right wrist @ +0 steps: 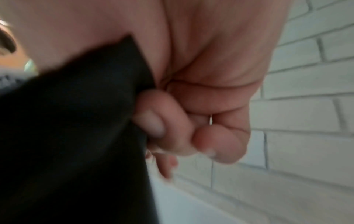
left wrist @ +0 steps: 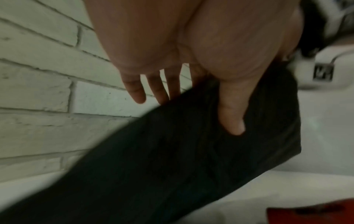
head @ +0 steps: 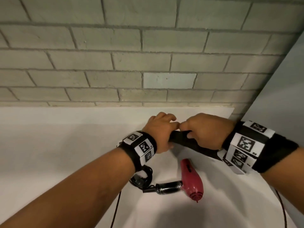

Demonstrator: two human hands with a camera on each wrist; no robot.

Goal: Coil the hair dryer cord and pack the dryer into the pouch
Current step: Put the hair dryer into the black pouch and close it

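1. Black fabric pouch [head: 194, 143] is held up over the white table [head: 65, 137], near the brick wall [head: 115, 63].
2. The left hand [head: 158, 130] grasps the pouch, thumb [left wrist: 232, 115] pressed on the cloth.
3. The right hand [head: 207, 130] pinches its edge with curled fingers [right wrist: 153, 121].
4. The red hair dryer [head: 191, 178] lies on the table below the hands, its cord [head: 141, 176] coiled beside the black handle.
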